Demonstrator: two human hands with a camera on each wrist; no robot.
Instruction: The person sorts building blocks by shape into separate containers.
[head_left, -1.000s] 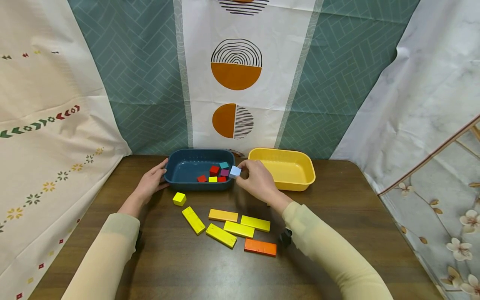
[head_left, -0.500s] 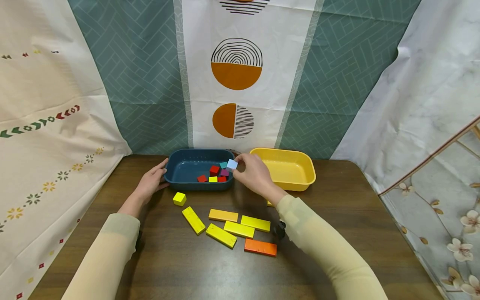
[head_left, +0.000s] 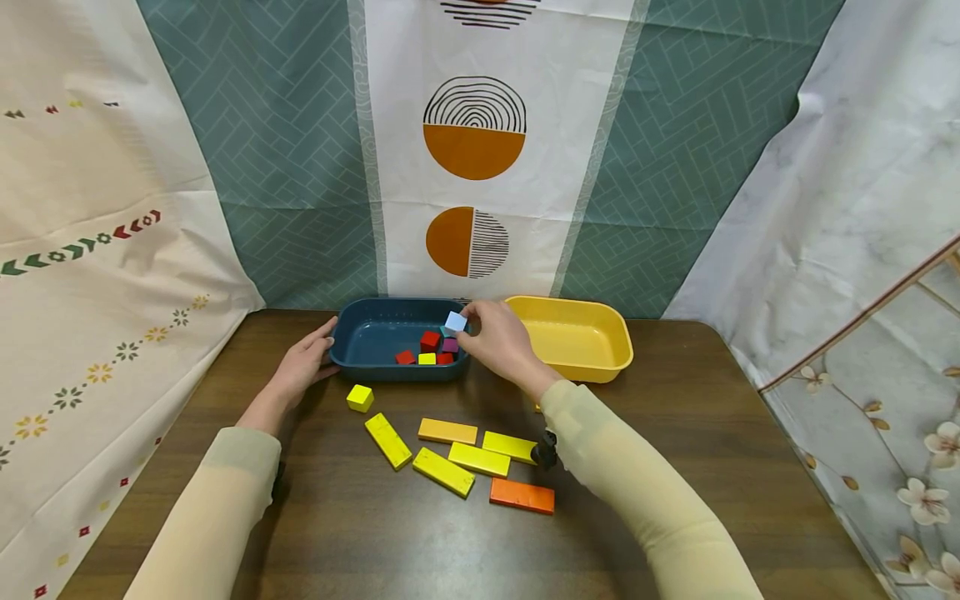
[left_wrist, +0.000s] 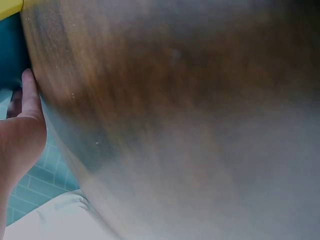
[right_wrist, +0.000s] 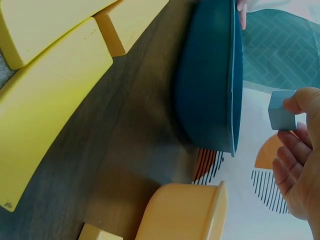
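Over the right end of the dark blue rectangular plastic tub (head_left: 352,335), the right hand (head_left: 498,340) is pinching the small pale blue wooden cube (head_left: 455,322) between thumb and fingertips, and it is now sitting higher and further left than a second ago (then it was level with the rim, by the tub's right corner). So the cube is being carried in over the tub, above the small red, yellow, purple and teal cubes (head_left: 429,347) already lying inside, not yet released. Meanwhile the left hand (head_left: 303,366) is staying put, fingers loosely straight against the tub's left wall. Nearby, the empty-looking yellow plastic tub (head_left: 618,346) is sitting just right.
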